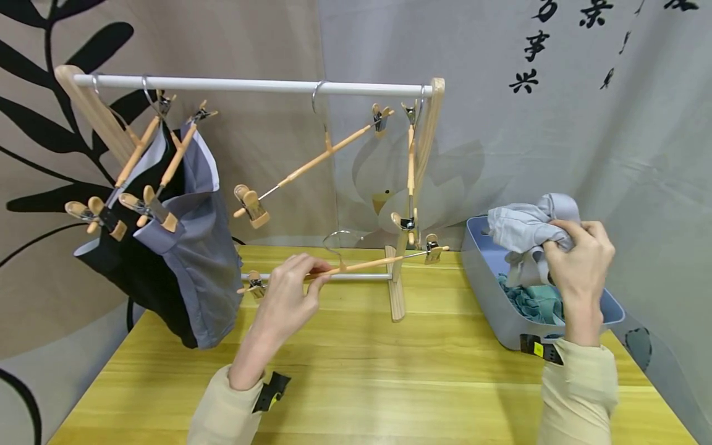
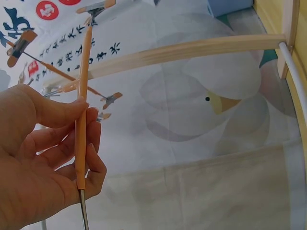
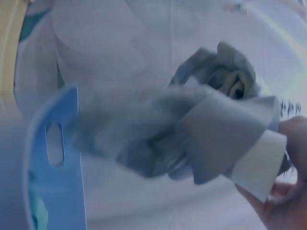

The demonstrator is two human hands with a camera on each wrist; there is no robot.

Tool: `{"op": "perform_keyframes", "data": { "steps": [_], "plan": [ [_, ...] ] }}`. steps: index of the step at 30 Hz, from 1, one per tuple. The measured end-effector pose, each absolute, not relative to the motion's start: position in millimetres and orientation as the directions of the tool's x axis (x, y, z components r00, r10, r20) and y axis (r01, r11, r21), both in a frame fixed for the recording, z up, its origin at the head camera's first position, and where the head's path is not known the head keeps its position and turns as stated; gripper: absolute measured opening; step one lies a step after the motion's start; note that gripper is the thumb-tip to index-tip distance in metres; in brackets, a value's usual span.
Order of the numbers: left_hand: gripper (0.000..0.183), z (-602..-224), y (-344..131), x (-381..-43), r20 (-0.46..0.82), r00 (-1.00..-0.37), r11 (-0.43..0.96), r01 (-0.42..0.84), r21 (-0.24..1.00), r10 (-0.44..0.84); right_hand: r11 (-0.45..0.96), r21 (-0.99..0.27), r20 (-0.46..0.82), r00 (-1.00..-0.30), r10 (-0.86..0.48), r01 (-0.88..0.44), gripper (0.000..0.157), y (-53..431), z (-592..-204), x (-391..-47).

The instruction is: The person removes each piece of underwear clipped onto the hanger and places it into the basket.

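My left hand (image 1: 290,290) pinches the wooden bar of a clip hanger (image 1: 364,266) between thumb and fingers, in front of the rack. The left wrist view shows the thumb pressed on the bar (image 2: 82,139). The hanger's hook points up and its two end clips hold nothing. My right hand (image 1: 584,262) grips a bunched light grey garment (image 1: 523,225) over the blue-grey bin (image 1: 484,296). In the right wrist view the grey cloth (image 3: 211,139) hangs in loose folds, partly blurred. Teal cloth (image 1: 536,303) lies inside the bin.
A rack with a white rail (image 1: 233,84) stands on the wooden table (image 1: 361,371). Black and grey-blue garments (image 1: 206,272) hang clipped at its left end. Bare clip hangers (image 1: 317,159) hang at its middle and right. A printed curtain (image 1: 656,136) is behind.
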State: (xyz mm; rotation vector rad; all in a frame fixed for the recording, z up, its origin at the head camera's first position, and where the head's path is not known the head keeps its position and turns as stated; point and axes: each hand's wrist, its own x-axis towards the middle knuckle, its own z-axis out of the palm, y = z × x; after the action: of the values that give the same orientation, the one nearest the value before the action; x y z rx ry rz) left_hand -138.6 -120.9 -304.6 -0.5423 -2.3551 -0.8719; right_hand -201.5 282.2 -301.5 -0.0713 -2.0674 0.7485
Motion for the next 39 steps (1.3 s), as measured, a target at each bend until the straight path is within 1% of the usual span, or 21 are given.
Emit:
{"op": "perform_keyframes", "data": {
  "steps": [2, 5, 12, 21, 26, 29, 32, 39],
  "plan": [
    [0.008, -304.8, -121.4, -138.5, 0.626, -0.761, 0.707, 0.537, 0.460, 0.171, 0.814, -0.560, 0.713, -0.590, 0.380, -0.154, 0.027, 291.6, -301.0, -200.6],
    [0.008, -304.9, -121.7, -138.3, 0.624, -0.762, 0.709, 0.535, 0.458, 0.172, 0.811, -0.584, 0.647, -0.626, 0.434, -0.041, 0.030, 302.6, -303.6, -199.3],
    [0.008, -304.8, -121.5, -138.5, 0.621, -0.764, 0.716, 0.530, 0.454, 0.171, 0.818, -0.560, 0.485, -0.750, 0.450, 0.129, 0.036, 315.5, -315.3, -197.4],
    [0.008, -306.5, -122.3, -138.8, 0.626, -0.761, 0.717, 0.533, 0.449, 0.174, 0.815, -0.521, 0.279, -0.852, 0.443, 0.253, 0.043, 320.4, -324.8, -199.6],
    [0.008, -307.6, -122.7, -139.3, 0.625, -0.761, 0.714, 0.535, 0.451, 0.174, 0.819, -0.496, 0.176, -0.890, 0.421, 0.289, 0.044, 322.5, -328.7, -198.1],
    [0.008, -308.0, -122.7, -139.8, 0.625, -0.761, 0.713, 0.534, 0.454, 0.172, 0.826, -0.488, 0.186, -0.892, 0.413, 0.280, 0.042, 319.3, -328.4, -197.8],
    [0.008, -308.3, -122.8, -140.1, 0.626, -0.762, 0.715, 0.530, 0.456, 0.166, 0.836, -0.490, 0.239, -0.884, 0.401, 0.247, 0.040, 310.8, -328.0, -199.9],
    [0.008, -307.7, -124.4, -139.1, 0.622, -0.769, 0.728, 0.511, 0.458, 0.148, 0.847, -0.521, 0.360, -0.872, 0.333, 0.109, 0.031, 278.0, -329.0, -210.1]
  ]
}}
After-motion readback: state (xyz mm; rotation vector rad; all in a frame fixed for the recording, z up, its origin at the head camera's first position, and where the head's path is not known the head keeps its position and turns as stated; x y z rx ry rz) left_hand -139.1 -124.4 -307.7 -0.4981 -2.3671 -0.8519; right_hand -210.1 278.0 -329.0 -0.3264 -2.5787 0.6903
